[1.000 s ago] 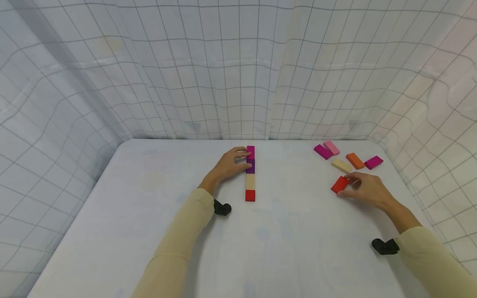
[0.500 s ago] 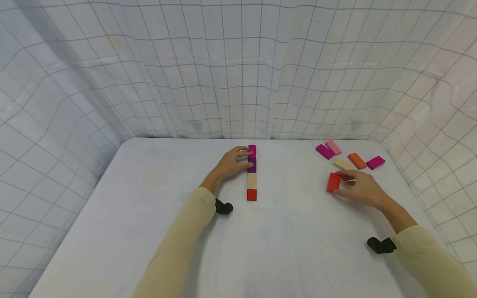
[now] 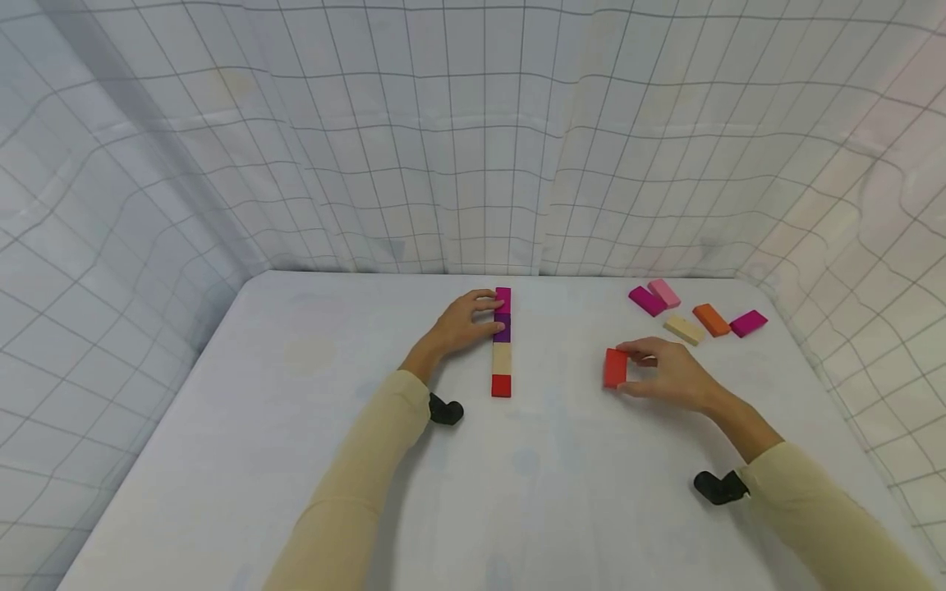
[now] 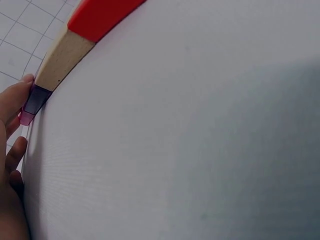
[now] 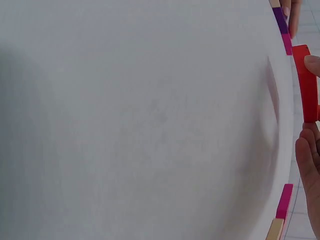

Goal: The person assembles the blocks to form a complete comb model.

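A row of blocks runs toward me on the white table: a magenta block [image 3: 503, 295], a purple block [image 3: 505, 318], a natural wood block [image 3: 502, 358] and a red block [image 3: 501, 386] nearest. My left hand [image 3: 460, 324] lies at the row's left side, with the fingers touching the magenta block and the thumb on the purple one. To the right, my right hand [image 3: 676, 373] pinches another red block [image 3: 615, 368] between thumb and fingers. The right wrist view shows this held red block [image 5: 307, 85] raised off the table.
Beyond my right hand lie loose blocks: a magenta one [image 3: 647, 300], a pink one [image 3: 664, 293], a wood one [image 3: 684, 330], an orange one [image 3: 712, 320] and a second magenta one [image 3: 749, 322]. Gridded white curtains [image 3: 488, 164] enclose the table [image 3: 310, 460].
My right hand has carried the red block leftward, away from the loose blocks, and the block has turned more upright in view. My left hand has stayed at the row.
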### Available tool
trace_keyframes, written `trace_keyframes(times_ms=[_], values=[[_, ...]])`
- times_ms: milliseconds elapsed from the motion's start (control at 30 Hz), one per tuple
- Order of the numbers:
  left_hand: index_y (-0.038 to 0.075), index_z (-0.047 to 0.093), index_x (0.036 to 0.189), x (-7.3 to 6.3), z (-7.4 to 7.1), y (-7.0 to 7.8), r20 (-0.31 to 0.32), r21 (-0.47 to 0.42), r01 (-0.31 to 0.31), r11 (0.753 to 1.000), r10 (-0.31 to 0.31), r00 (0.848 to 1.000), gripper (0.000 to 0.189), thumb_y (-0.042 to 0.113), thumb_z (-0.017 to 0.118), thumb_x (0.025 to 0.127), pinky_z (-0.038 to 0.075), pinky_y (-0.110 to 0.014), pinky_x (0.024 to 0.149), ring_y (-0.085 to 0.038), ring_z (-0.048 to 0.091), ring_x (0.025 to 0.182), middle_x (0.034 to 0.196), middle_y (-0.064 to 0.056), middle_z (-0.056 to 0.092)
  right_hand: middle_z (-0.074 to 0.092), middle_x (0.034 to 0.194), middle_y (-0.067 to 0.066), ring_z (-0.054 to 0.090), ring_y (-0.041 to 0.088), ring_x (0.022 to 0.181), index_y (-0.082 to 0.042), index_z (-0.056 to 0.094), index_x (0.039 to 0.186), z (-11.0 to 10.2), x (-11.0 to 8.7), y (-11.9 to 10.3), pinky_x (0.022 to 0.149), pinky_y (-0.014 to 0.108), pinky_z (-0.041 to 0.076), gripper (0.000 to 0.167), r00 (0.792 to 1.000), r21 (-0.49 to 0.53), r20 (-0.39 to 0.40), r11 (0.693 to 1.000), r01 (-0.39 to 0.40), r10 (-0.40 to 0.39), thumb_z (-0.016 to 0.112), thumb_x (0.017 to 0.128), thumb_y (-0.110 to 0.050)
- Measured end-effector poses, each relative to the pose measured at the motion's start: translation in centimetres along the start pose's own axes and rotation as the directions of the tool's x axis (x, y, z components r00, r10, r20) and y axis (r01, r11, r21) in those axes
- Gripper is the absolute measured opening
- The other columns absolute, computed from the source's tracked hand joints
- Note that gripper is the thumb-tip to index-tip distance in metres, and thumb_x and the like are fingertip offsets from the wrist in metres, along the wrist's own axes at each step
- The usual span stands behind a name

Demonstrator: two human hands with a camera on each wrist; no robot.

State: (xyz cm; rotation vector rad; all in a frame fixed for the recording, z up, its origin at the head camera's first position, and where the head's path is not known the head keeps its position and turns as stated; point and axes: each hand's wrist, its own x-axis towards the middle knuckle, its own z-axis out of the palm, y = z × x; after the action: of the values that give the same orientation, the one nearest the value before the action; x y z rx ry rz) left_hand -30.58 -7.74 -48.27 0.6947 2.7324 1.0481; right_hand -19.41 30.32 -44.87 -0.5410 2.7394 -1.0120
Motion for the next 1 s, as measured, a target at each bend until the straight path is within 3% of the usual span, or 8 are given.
trace_keyframes(times_ms=[267,600,1000], values=[[0.009,0.058,0.148,-0.2,-0.2,0.2,0.001,0.011,0.001,1.0,-0.001,1.0,0.053,0.03,0.069,0.1,0.022,-0.048,0.123,-0.03,0.03,0.151,0.159,-0.009,0.043,0.063,0.133,0.013,0.061,0.033,0.118,-0.002,0.063,0.137,2.1,1.4,-2.2,0.098,0.049,0.054,0.06,0.997,0.016,0.029,0.998,0.067,-0.068,0.086,0.084,-0.02],[0.008,0.059,0.147,-0.2,-0.2,0.3,-0.003,0.005,-0.007,1.0,0.007,1.0,0.053,0.029,0.069,0.099,0.023,-0.049,0.122,-0.031,0.032,0.15,0.158,-0.01,0.044,0.064,0.131,0.006,0.061,0.026,0.116,-0.006,0.064,0.137,5.0,2.4,-5.4,0.099,0.045,0.055,0.063,0.986,0.039,0.098,0.991,0.13,-0.133,0.088,0.083,-0.027],[0.008,0.06,0.146,-0.1,-0.2,0.4,-0.004,0.013,-0.005,1.0,0.005,1.0,0.053,0.031,0.069,0.1,0.024,-0.051,0.122,-0.031,0.032,0.15,0.158,-0.01,0.044,0.065,0.128,-0.001,0.06,0.018,0.113,-0.01,0.066,0.133,7.5,2.8,-8.5,0.098,0.041,0.054,0.06,0.943,0.004,0.192,0.961,0.276,-0.272,0.089,0.083,-0.033]])
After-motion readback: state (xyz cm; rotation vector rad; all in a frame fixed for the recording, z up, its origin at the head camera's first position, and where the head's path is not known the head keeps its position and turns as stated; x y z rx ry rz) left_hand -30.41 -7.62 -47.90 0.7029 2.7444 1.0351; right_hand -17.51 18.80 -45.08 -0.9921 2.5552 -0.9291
